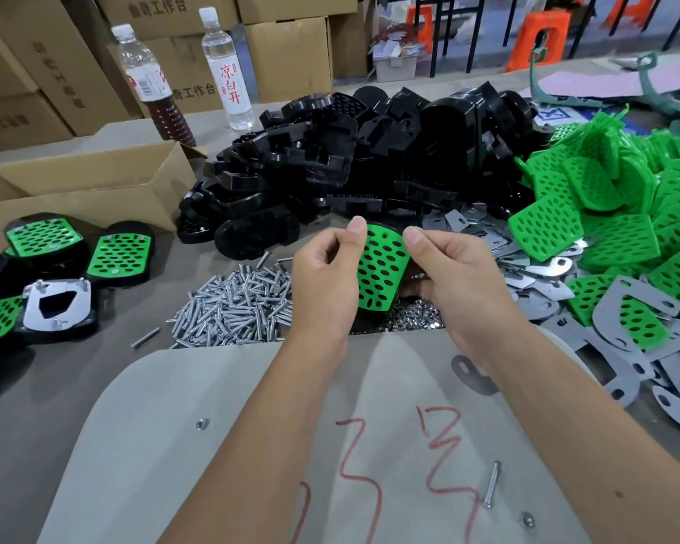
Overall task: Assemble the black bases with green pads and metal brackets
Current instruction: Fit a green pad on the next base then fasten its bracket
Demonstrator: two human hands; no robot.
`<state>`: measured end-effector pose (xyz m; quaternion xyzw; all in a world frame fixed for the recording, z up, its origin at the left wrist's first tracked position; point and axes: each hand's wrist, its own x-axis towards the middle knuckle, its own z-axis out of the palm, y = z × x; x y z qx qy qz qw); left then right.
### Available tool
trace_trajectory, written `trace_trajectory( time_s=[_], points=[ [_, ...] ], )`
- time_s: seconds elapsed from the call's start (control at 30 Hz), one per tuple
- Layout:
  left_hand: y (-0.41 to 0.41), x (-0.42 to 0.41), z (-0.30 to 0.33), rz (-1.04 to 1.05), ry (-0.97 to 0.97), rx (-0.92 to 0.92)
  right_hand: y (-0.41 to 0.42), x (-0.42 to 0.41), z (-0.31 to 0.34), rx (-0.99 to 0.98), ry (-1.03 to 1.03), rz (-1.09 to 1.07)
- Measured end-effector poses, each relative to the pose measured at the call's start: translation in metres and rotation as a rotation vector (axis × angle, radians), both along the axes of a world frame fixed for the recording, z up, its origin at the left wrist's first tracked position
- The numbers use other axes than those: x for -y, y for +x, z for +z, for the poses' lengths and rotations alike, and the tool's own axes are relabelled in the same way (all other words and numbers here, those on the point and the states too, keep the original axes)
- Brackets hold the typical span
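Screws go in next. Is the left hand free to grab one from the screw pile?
Probably not yet: the left hand pinches the green pad together with the right hand. The screw pile lies uncovered just beside it.

I see a perforated green pad standing tilted upright, over a black base mostly hidden behind it. Black bases lie heaped beyond; metal brackets lie scattered beside.

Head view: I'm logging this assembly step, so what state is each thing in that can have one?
Green pad: held up, pinched from both sides.
Left hand: fingers curled, thumb on the pad's left edge.
Right hand: thumb on the pad's right edge.
Cardboard box: open.
Clear bottle: capped, upright.
Brown-liquid bottle: capped, upright, partly full.
Finished bases: green pads fitted.
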<state>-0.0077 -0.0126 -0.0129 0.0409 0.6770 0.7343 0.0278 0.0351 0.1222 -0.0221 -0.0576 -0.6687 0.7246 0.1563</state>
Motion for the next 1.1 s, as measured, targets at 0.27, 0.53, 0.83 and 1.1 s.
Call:
trace_trajectory(
  time_s=[0.27,0.53,0.83,1.1],
  points=[
    [0.003,0.001,0.009,-0.115,0.054,0.104,-0.006,-0.002,-0.005,-0.049,0.119,-0.197],
    [-0.007,0.008,0.000,-0.089,0.180,0.149,-0.005,-0.003,-0.001,0.025,-0.079,-0.218],
    [-0.003,0.004,0.002,-0.158,0.064,-0.025,0.001,0.003,0.005,0.041,0.116,-0.202],
    [0.005,0.002,0.009,-0.235,0.271,0.241,0.001,0.000,0.004,0.028,-0.092,-0.151]
  ],
)
